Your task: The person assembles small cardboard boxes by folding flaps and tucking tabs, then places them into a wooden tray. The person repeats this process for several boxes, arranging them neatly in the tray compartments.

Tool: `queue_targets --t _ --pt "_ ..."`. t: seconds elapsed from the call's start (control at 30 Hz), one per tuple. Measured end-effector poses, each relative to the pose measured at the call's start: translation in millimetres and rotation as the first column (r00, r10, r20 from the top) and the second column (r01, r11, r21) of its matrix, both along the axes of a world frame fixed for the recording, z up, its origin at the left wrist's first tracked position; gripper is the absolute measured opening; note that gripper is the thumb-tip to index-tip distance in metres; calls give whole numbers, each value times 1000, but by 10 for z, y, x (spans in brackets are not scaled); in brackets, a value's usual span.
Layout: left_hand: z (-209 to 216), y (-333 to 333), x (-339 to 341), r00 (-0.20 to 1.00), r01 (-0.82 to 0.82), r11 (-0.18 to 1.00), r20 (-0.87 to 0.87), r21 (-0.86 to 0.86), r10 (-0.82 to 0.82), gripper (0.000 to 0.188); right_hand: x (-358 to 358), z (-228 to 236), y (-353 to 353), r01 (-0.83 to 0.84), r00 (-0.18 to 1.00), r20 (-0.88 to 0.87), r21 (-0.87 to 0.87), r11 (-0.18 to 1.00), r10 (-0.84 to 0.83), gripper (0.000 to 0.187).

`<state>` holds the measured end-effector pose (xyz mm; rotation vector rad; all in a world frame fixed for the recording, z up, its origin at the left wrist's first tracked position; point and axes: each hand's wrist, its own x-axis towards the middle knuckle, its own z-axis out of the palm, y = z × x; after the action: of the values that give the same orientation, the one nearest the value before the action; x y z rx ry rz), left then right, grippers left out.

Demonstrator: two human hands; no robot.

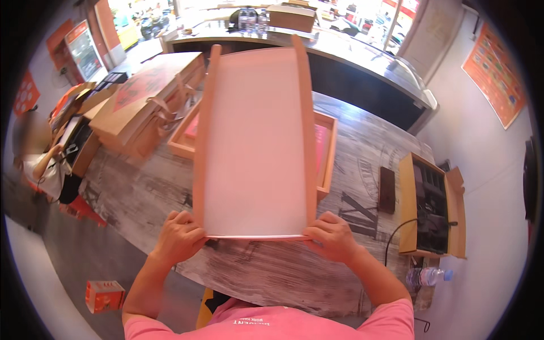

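Observation:
In front of me is a long white board with light wooden rails [258,141] down both long sides. The rails stick out past the board's far edge. My left hand [180,233] is closed on the near left corner, its fingers curled at the rail's end. At the near right corner my right hand [334,235] grips the board in the same way. Behind and under the board shows a shallow wooden tray [333,148] on the table, with red-pink pieces visible inside; the board hides most of it.
The grey wood-pattern table [266,272] carries large cardboard packages [144,96] at left. A dark brown block [387,190], an opened cardboard box [407,209] with black contents and a water bottle [425,276] lie at right. Another person [48,164] sits far left. An orange-white box [105,296] stands lower left.

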<state>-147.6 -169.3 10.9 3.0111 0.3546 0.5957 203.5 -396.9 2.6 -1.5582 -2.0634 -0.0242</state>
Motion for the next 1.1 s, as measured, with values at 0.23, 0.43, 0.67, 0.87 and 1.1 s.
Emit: queue_targets --t 0.23,0.43,0.67,0.87,1.1 --pt "-95 101 93 992 123 992 13 -39 -123 14 -177 28 -41 67 986 147 107 992 -83 9" --pt "-283 76 94 987 102 992 129 -73 -92 17 -133 -47 33 7 997 77 100 995 -14 13" --pt "-267 25 44 989 113 988 110 -103 -101 16 -176 -94 -31 46 993 112 -7 999 -45 11" --pt "-239 -72 -30 988 128 988 101 -91 -118 16 -330 -149 -25 65 992 107 70 995 -73 9" --pt "-211 -200 -44 994 91 985 77 -147 -81 17 -338 -179 -51 33 997 68 83 996 -39 9"
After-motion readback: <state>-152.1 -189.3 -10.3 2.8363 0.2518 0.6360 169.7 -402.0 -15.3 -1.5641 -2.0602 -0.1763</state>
